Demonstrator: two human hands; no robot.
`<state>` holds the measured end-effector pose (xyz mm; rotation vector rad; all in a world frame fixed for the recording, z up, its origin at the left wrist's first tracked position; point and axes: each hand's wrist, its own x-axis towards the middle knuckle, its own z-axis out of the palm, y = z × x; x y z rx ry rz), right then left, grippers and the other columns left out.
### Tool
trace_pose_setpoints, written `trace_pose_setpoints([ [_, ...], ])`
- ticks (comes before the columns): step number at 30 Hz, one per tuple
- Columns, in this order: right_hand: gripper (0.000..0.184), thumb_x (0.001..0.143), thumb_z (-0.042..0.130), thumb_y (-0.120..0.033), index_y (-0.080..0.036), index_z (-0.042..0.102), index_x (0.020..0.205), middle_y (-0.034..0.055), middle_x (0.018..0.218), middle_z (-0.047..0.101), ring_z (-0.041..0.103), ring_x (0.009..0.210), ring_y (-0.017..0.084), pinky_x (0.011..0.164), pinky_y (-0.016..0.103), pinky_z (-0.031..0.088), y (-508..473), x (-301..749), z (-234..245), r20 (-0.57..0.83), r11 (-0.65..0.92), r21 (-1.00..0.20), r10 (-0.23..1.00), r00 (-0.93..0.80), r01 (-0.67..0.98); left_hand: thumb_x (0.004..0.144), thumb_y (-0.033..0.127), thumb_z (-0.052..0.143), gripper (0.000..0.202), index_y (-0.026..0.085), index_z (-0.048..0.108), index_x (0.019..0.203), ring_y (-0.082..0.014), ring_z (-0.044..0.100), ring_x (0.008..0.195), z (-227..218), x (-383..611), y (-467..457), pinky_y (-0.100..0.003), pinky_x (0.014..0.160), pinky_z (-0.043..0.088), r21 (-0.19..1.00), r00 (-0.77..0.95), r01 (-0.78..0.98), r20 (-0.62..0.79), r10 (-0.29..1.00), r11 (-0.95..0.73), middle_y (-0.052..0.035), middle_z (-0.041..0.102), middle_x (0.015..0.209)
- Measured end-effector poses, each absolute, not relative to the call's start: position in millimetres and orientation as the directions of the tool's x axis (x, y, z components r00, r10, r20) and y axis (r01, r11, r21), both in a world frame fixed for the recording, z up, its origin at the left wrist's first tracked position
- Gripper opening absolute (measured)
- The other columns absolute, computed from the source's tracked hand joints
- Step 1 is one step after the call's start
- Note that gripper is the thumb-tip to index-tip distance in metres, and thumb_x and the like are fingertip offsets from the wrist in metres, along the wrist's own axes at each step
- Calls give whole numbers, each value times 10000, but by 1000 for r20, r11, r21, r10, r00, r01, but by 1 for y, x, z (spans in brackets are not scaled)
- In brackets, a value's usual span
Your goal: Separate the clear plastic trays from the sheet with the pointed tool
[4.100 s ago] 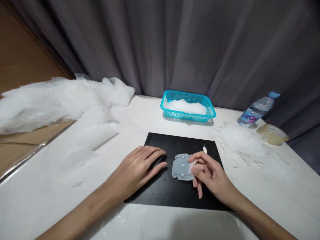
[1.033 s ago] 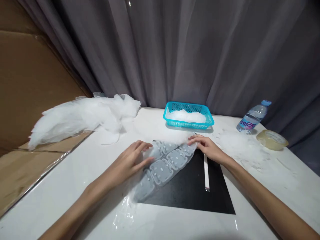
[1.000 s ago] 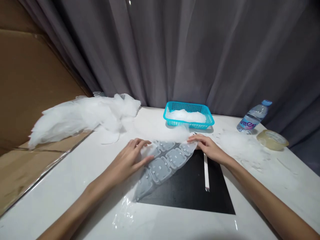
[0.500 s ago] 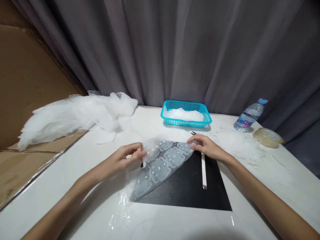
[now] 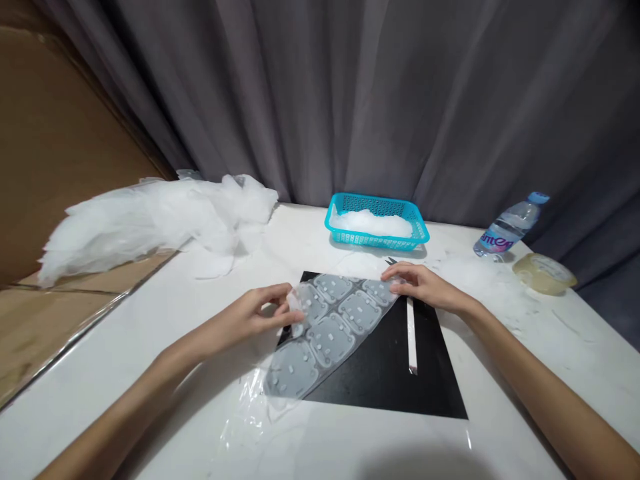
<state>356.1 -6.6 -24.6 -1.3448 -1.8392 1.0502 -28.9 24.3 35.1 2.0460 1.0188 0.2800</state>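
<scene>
A translucent plastic sheet (image 5: 330, 337) with rounded grey cells and small white pads lies slantwise over a black mat (image 5: 390, 370). My left hand (image 5: 273, 310) pinches the sheet's upper left edge, where the film is bunched and whitish. At its upper right corner my right hand (image 5: 415, 283) is closed on the sheet between thumb and fingers. Just beyond the right hand, dark scissor tips (image 5: 391, 261) show; the rest of the scissors is hidden. A narrow white strip (image 5: 411, 337) lies on the mat below that hand.
A blue basket (image 5: 377, 241) holding white film stands at the back. Left of it lies a heap of white film sheets (image 5: 155, 217) on cardboard (image 5: 107, 283). On the right are a water bottle (image 5: 513, 227), a yellowish tape roll (image 5: 545, 273) and loose film scraps (image 5: 493, 283).
The sheet lies flatter and more spread over the mat, its left part less folded. Both hands keep their grip on it. The whole view has shifted slightly.
</scene>
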Motion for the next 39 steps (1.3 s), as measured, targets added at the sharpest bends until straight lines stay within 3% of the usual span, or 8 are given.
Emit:
trace_pose_setpoints([
  [4,398,895,716,-488,-196,740,1165,79,1105,712,642,943,239,844,365,527,-7,361,-23,-15,119,-885,959,-284,450,873,599,733,405,194,718,878,-257,576,1048,37,-31,20,-358,970,464,680,661,580,-70,747,-449,-51,632,1061],
  [8,398,896,702,-484,-188,732,1161,65,1005,706,609,828,214,771,350,518,-8,360,-24,2,129,-852,970,-243,508,929,584,674,375,211,648,947,-174,640,639,43,-22,3,-264,609,509,832,674,555,-463,576,19,-1,669,762],
  [11,410,897,691,-467,-193,711,1202,66,1071,681,571,792,188,768,344,502,-8,357,-26,43,149,-825,978,-203,545,920,608,680,403,211,638,981,-153,614,509,48,-13,-7,-250,494,476,816,723,510,-579,376,274,-10,701,742],
  [17,404,883,696,-404,-192,680,1226,95,1173,639,619,944,214,886,376,529,-7,355,-33,155,202,-802,979,-130,562,994,635,546,545,161,747,815,-184,650,666,39,-11,-10,-268,650,524,846,799,532,-514,311,31,-50,713,772],
  [22,362,883,691,-397,-166,677,1162,96,1094,707,667,867,205,867,375,553,-6,355,-37,130,168,-811,986,-107,560,1005,549,591,396,216,786,917,-258,615,1181,34,-11,-10,-285,1045,455,889,831,418,-291,474,-188,-51,672,1271],
  [28,353,883,687,-403,-170,700,1148,97,1083,724,670,953,244,860,372,532,-6,352,-34,132,183,-804,983,-130,566,979,623,598,485,175,780,1005,-185,652,804,36,2,-25,-256,742,488,874,808,429,-485,335,230,-60,735,954],
  [31,355,872,703,-411,-177,715,1140,88,1057,717,639,878,233,830,376,513,-7,352,-34,138,197,-795,980,-146,573,902,630,705,483,156,762,976,-162,641,745,22,11,-38,-252,727,483,812,785,385,-538,306,438,-55,742,919],
  [39,327,898,683,-425,-185,728,1115,75,1057,694,615,889,214,840,352,510,-9,346,-31,108,218,-828,966,-234,517,786,474,870,375,166,664,849,-121,499,764,7,25,-64,-205,674,355,798,838,354,-502,214,487,16,599,811],
])
